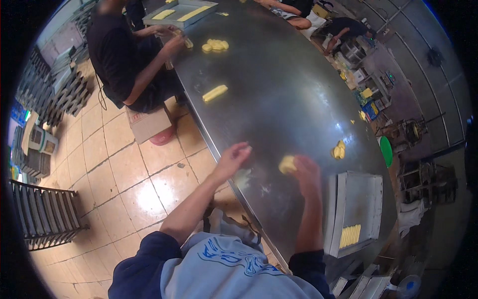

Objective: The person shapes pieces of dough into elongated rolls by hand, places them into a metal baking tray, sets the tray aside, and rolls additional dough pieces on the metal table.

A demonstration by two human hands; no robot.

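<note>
My right hand point(307, 172) is closed around a lump of yellow dough point(287, 165) at the steel table's near part. Slightly blurred, the dough shows at the thumb side of the hand. Over the table's left edge, my left hand point(235, 156) has its fingers drawn together, with something small and pale at the tips that I cannot make out. Beyond my right hand rests a small pile of dough pieces point(338, 150). To its near side, a metal tray point(362, 204) holds a row of thin yellow dough strips point(350, 236).
Farther up the table point(269, 84) lie several dough strips point(215, 93) and a cluster of dough pieces point(215, 45). A co-worker point(119, 60) sits at the left edge, handling dough beside another tray point(180, 14). A slatted rack point(47, 214) stands on the tiled floor.
</note>
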